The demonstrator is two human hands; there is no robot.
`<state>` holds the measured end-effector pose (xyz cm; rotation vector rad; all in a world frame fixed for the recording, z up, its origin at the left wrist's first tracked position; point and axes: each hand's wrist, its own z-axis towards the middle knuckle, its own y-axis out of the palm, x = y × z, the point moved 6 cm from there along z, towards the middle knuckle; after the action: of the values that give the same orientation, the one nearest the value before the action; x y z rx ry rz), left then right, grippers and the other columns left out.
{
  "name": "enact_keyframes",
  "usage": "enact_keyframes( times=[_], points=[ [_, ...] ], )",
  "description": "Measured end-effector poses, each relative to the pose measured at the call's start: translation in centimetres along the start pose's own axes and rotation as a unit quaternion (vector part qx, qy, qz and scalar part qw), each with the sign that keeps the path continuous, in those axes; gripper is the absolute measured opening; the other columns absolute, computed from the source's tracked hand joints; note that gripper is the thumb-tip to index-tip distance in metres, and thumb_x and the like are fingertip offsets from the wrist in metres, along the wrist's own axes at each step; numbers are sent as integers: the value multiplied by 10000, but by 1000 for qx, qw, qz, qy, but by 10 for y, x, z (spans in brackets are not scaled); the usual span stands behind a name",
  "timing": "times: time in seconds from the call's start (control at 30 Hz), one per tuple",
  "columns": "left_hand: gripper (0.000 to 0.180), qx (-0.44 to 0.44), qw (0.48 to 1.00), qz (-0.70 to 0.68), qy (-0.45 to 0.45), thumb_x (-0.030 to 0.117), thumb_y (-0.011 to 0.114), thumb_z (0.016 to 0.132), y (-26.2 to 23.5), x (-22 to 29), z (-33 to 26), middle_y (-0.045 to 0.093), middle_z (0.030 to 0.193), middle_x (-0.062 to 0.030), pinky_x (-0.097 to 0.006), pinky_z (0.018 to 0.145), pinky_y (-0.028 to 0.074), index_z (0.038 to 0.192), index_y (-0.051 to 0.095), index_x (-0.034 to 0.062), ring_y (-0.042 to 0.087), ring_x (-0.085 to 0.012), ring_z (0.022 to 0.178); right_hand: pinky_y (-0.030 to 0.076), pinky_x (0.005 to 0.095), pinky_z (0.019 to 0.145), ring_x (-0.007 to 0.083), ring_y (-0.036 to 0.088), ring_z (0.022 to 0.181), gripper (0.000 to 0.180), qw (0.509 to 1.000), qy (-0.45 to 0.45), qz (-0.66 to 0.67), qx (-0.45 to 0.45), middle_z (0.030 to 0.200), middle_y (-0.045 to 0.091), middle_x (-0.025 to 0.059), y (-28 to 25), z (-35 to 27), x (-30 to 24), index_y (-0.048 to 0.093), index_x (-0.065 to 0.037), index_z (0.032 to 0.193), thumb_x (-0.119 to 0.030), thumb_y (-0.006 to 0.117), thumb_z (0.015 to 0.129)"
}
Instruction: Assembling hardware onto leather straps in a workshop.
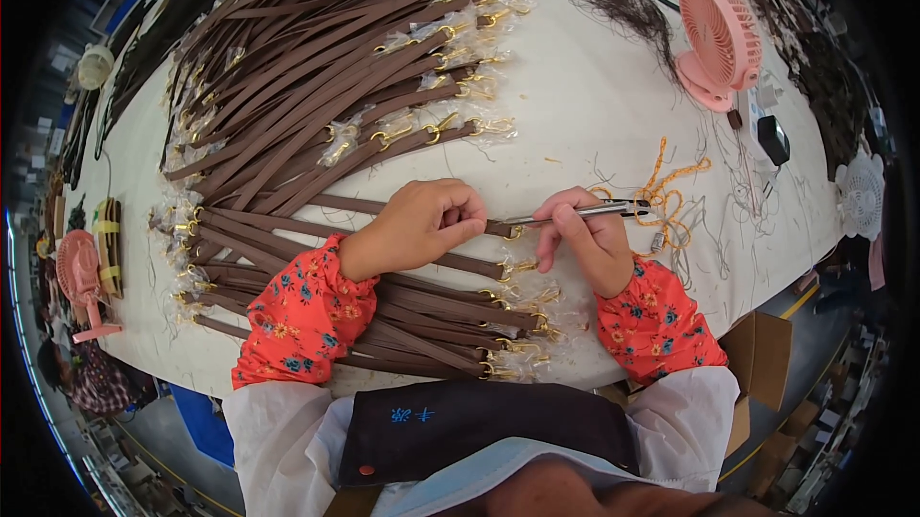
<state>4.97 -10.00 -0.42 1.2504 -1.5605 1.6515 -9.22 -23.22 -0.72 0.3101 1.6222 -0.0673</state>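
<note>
your left hand (417,225) pinches a brown strap (383,204) end; your right hand (585,239) (at 3 o'clock) grips metal tweezers (575,213) at its clasp, likely mid-trim; steady the tip next.

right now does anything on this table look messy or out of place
Mostly tidy: brown straps lie in fanned rows. The odd bits are loose thread scraps and a tangled orange cord strewn right of the right hand, near the pink fan. The left hand pins one strap end.
</note>
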Motion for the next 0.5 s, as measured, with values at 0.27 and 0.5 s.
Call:
enact_keyframes(
  times=[0.27,0.5],
  points=[
    [116,-21,999,22,13,183,686,856,0,2,-1,583,745,-56,-312,589,446,863,664,69,543,-169,631,498,265,628,133,615,660,313,1000,0,9,-18,770,622,70,3,0,1,552,22,1083,-270,441,1052],
    [107,-25,999,38,15,179,685,852,1,2,-1,567,740,-50,-316,594,440,866,662,76,531,-168,642,499,265,636,135,615,666,315,1000,0,5,-21,777,619,72,3,0,2,546,17,1099,-276,438,1054]
  ],
)
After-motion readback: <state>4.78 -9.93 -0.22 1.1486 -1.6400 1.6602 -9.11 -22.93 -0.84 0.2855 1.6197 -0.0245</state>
